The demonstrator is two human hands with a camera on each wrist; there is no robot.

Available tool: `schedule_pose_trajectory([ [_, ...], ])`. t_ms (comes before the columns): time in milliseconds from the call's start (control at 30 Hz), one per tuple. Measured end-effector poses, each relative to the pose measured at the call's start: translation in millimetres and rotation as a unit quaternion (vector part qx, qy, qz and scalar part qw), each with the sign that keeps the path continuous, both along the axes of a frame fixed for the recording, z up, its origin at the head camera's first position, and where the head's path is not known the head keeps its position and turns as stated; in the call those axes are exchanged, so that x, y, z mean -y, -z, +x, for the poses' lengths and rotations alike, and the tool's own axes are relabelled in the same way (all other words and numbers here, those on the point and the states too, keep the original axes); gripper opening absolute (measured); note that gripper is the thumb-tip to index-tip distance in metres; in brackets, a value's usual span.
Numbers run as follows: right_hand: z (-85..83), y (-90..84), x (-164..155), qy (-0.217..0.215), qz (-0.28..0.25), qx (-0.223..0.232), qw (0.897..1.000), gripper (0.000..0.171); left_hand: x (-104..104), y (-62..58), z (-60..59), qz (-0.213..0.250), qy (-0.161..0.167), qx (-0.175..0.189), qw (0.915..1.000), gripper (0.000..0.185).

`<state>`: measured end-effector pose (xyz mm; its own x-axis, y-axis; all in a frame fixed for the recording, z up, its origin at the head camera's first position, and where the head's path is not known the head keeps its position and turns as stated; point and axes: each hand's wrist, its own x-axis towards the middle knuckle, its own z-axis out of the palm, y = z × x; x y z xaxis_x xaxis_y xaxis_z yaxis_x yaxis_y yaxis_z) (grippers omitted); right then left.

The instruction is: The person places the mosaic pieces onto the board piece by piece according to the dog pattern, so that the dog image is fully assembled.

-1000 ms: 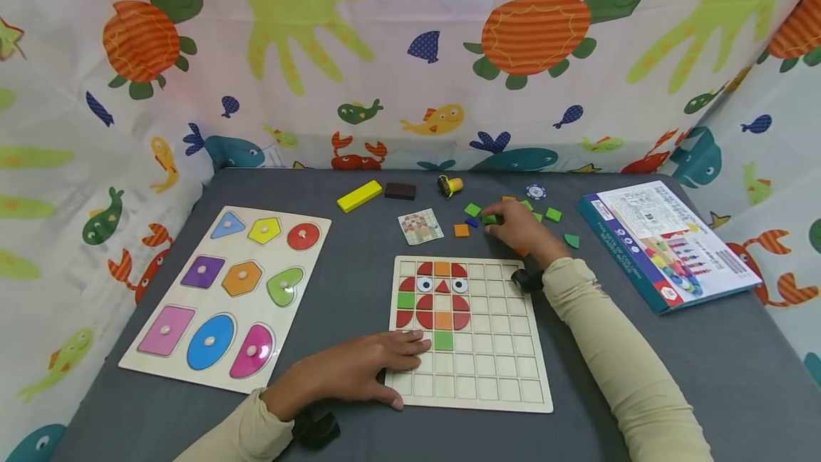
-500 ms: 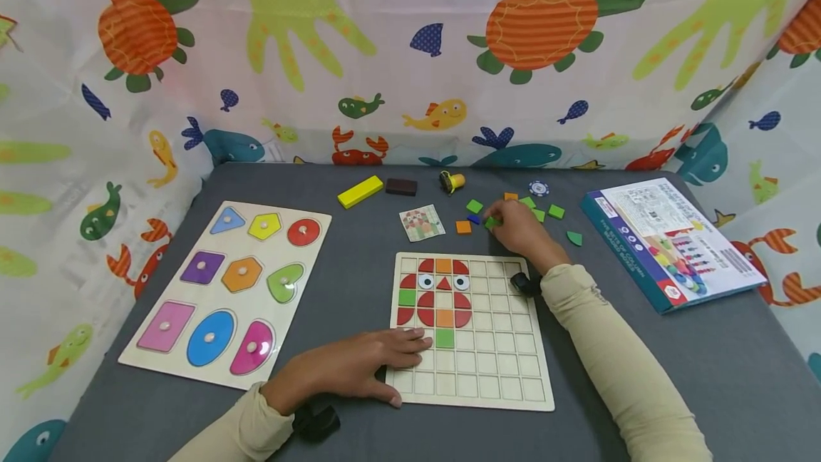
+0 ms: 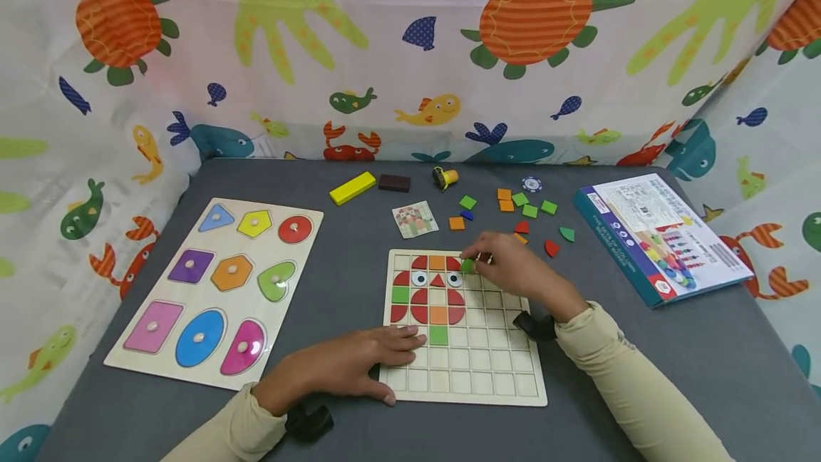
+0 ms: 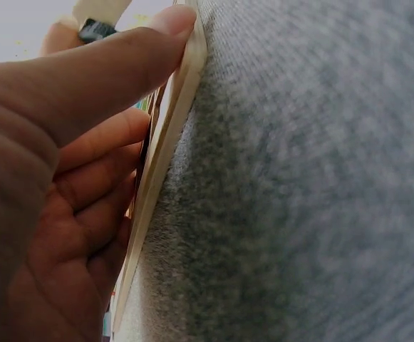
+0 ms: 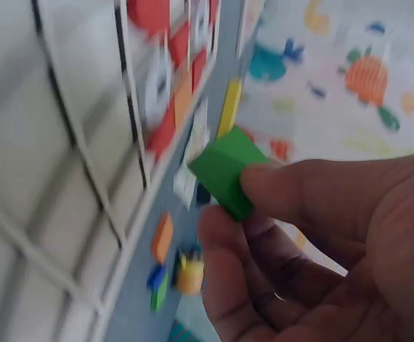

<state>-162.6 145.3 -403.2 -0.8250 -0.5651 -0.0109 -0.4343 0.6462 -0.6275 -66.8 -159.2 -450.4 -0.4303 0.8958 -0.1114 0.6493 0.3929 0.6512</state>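
Observation:
My right hand [image 3: 513,266] pinches a green square tile [image 5: 228,167] between thumb and fingers, over the far edge of a wooden grid board [image 3: 494,380]. Red, orange and green pieces and two eye pieces fill part of the grid's upper left, such as an orange tile [image 3: 438,315] and a green tile [image 3: 439,336]. My left hand [image 3: 368,362] rests on the board's left side, fingers spread on top. In the left wrist view, its thumb [image 4: 157,43] lies at the board's edge.
Loose tiles, such as an orange one [image 3: 457,223], lie behind the board, near a picture card [image 3: 415,219], yellow block [image 3: 352,188], dark block [image 3: 394,182] and poker chip [image 3: 532,184]. A shape puzzle [image 3: 244,319] lies left, a box [image 3: 667,234] right.
My right hand has picked up the green tile from the loose pieces and brought it toward me to the board's far edge. The left hand stays on the board.

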Motion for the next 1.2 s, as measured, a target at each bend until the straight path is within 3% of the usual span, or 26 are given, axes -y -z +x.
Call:
schedule_pose_trajectory([
  [133,19.5,3.4,9,-0.049,-0.028,0.035,0.998,0.022,1,-0.1,-0.2,-0.004,-0.002,-0.003,1.0000,0.070],
  [333,43.7,6.6,22,-0.080,-0.047,0.076,0.993,0.020,1,-1.3,-0.5,-0.011,-0.001,-0.009,0.9999,0.069],
  [567,64.8,17.4,36,-0.146,-0.026,0.086,0.985,0.016,-1,-2.6,-0.2,-0.012,-0.004,-0.014,0.9998,0.069],
  [767,76.1,20.5,46,-0.145,-0.002,0.069,0.987,0.015,-2,-3.3,-0.5,-0.017,0.000,-0.031,0.9994,0.069],
  [967,71.1,21.4,45,-0.135,-0.005,0.052,0.990,0.015,-1,-3.7,-2.2,-0.015,0.006,-0.043,0.9990,0.069],
  [1200,28.2,24.2,22,-0.033,-0.034,0.019,0.999,0.013,-1,-2.1,-0.8,-0.016,0.008,-0.037,0.9992,0.070],
])
